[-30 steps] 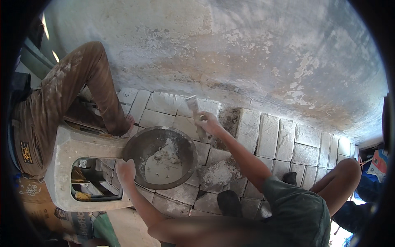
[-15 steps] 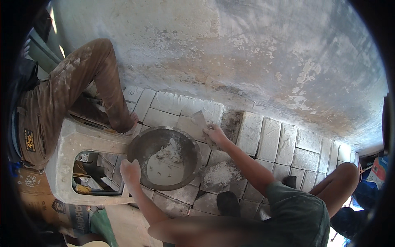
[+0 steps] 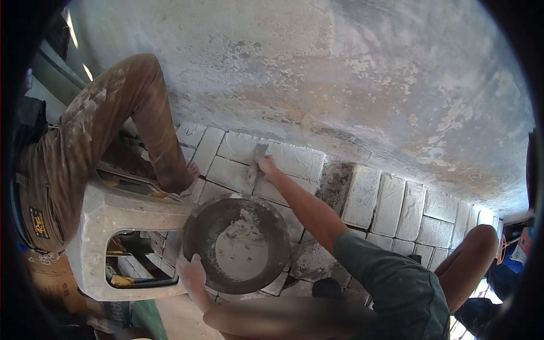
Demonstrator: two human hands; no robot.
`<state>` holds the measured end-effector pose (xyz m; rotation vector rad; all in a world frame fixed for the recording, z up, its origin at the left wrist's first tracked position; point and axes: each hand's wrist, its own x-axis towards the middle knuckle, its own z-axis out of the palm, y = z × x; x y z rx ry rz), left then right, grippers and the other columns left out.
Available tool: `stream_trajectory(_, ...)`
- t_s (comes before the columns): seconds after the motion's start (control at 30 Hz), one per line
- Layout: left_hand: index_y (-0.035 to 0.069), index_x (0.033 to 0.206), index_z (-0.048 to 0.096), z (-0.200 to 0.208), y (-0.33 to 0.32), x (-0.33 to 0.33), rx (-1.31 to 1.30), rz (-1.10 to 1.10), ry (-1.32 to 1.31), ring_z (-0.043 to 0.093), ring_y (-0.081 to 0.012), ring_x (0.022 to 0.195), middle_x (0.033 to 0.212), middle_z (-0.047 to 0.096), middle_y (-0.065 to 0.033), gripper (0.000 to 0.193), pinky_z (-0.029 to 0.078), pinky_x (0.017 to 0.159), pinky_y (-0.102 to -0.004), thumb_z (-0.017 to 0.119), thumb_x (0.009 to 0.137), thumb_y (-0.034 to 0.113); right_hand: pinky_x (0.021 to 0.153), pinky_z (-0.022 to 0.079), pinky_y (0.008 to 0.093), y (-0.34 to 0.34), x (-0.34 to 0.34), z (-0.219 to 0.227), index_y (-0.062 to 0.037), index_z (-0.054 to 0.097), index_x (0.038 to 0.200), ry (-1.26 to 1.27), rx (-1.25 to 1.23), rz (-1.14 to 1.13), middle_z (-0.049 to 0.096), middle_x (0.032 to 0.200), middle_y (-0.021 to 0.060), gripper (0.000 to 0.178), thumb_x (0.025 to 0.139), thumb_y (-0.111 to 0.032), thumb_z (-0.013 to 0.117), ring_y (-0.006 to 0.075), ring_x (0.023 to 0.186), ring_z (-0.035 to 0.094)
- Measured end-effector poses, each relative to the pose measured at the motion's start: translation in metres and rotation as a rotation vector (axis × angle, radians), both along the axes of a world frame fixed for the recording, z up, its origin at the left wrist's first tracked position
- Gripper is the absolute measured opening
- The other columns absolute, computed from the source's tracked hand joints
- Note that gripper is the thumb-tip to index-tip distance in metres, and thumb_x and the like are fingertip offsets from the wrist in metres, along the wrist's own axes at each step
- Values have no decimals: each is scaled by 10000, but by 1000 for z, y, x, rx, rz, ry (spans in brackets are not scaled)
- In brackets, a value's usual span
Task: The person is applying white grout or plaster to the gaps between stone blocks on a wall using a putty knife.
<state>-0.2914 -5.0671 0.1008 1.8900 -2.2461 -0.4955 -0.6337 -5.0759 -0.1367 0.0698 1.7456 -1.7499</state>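
Observation:
My right hand (image 3: 266,165) is closed on a putty knife, its flat blade (image 3: 260,151) pointing at the wall and its pale handle (image 3: 251,173) sticking out below my fingers. The tool is over the white-smeared blocks (image 3: 230,172) at the wall's foot; whether the blade touches them I cannot tell. A dark round basin (image 3: 277,272) stands in front of me, with wet grey-white mix (image 3: 242,259) and a lumpy mound in it. At its near left side my left hand (image 3: 191,273) is closed round the rim, fingers partly hidden.
Left of the basin lies a dirty white plastic stool (image 3: 141,209) on its side. Another person in brown trousers (image 3: 113,107) sits at the left, a bare foot near the blocks. White powder (image 3: 311,258) lies right of the basin. Behind runs a peeling wall (image 3: 351,85).
My right hand has swung left and toward the wall with the putty knife, over the white blocks. My left hand has come down against the basin's rim. The whole view has shifted slightly.

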Motion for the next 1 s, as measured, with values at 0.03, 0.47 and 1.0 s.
stream_trajectory(0.03, -106, 1048, 507, 5, -3, 9, -30, -2, 13, 454, -405, 1069, 1081, 511, -279, 458, 348, 933, -432, 537, 728, 219, 755, 479, 379, -14, 11, 9, 79, 453, 1121, -32, -27, 48, 568, 1048, 189, 451, 818, -232, 574, 269, 910, 580)
stream_trajectory(0.47, -111, 1004, 527, 10, -18, -5, -31, -20, -49, 478, -435, 1035, 1046, 526, -312, 426, 366, 915, -460, 513, 728, 213, 658, 491, 339, 60, 24, 70, -34, 458, 1158, 243, -148, 274, 622, 906, 118, 380, 861, -240, 575, 177, 796, 606)
stream_trajectory(1.0, -119, 907, 541, 18, -15, -21, -57, -73, -70, 517, -460, 970, 983, 546, -336, 349, 396, 874, -481, 481, 726, 173, 559, 490, 344, 74, 21, 44, 0, 597, 910, -94, -128, 468, 636, 788, 100, 178, 850, -158, 541, 198, 653, 625)
